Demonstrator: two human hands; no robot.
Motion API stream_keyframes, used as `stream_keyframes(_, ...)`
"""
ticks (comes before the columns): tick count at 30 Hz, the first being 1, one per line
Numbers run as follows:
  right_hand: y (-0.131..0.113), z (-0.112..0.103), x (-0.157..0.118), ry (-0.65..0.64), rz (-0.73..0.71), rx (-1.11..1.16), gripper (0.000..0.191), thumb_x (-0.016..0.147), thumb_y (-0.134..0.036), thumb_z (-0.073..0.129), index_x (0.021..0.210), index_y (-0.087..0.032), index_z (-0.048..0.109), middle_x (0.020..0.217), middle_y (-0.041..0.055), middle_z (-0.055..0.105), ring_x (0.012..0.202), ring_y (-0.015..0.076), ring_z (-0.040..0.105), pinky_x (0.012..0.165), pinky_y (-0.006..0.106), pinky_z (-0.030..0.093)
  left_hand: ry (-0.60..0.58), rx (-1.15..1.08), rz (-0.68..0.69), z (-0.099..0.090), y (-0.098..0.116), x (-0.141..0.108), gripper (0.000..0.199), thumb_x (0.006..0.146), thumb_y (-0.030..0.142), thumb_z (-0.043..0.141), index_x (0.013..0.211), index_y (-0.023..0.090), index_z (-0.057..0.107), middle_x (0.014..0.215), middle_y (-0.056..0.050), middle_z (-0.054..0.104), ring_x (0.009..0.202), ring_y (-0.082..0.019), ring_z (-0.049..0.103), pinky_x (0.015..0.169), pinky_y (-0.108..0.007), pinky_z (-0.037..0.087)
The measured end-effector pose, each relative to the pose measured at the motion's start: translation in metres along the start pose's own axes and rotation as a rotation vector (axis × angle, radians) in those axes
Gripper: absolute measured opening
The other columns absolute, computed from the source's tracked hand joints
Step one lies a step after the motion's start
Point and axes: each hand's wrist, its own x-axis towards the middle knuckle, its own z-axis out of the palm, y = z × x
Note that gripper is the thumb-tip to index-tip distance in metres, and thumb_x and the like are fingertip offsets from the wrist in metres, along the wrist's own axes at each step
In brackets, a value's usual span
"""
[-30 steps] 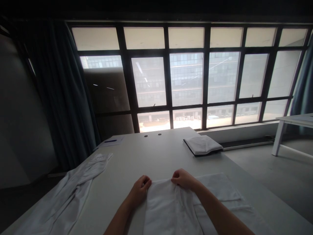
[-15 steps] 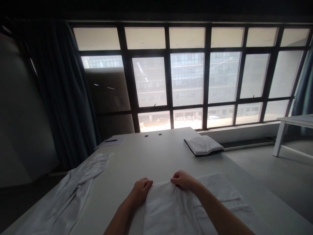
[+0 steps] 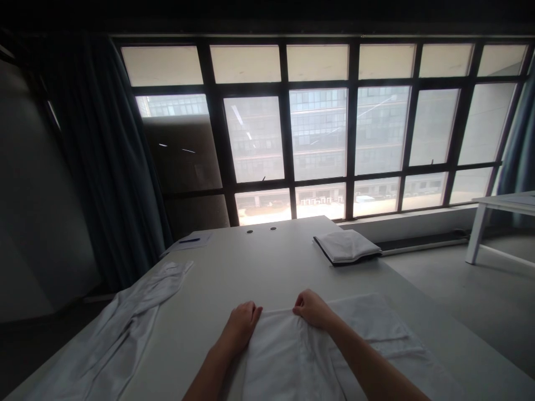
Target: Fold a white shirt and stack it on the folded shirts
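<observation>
A white garment [image 3: 276, 356] lies on the table in front of me, with a seam running down its middle and loose creases right of it. My left hand [image 3: 243, 322] is closed at its far left corner, thumb along the edge. Pinched between the fingers of my right hand [image 3: 310, 308] is the far edge, a short way to the right. Part of the cloth under my right forearm is hidden. More white cloth [image 3: 371, 317] spreads flat beyond that forearm; whether it is the same piece I cannot tell.
Another white garment [image 3: 121, 328] lies rumpled along the table's left side. A folded white cloth stack with a dark underside [image 3: 346, 247] sits near the right edge. At the far left is paper with a blue pen [image 3: 189, 240]. A second white table [image 3: 480, 223] stands to the right.
My right hand's pinch on the garment's far edge has shifted very slightly, and the edge between the hands looks straighter. My left hand stays at the corner. The view has tilted a little.
</observation>
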Motion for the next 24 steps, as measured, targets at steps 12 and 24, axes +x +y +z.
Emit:
stream_keyframes(12, 0.000, 0.002, 0.000, 0.027, 0.010, -0.076, 0.017, 0.080, -0.031, 0.070, 0.089, -0.019, 0.078, 0.094, 0.0077, 0.077, 0.086, 0.0194, 0.069, 0.069, 0.025, 0.041, 0.031, -0.122, -0.115, -0.009, 0.007, -0.001, 0.035, 0.097, 0.049, 0.046, 0.083, 0.022, 0.061, 0.081, -0.004, 0.073, 0.075, -0.020, 0.066, 0.068, -0.028, 0.039)
stream_keyframes(24, -0.004, 0.005, -0.003, 0.081, 0.033, -0.119, 0.016, 0.081, -0.032, 0.068, 0.090, -0.022, 0.077, 0.100, 0.0076, 0.076, 0.096, 0.0224, 0.068, 0.077, 0.028, 0.043, 0.150, -0.262, -0.183, -0.007, 0.000, 0.004, 0.029, 0.083, 0.046, 0.063, 0.077, 0.019, 0.068, 0.073, -0.003, 0.071, 0.070, -0.019, 0.065, 0.065, -0.027, 0.039)
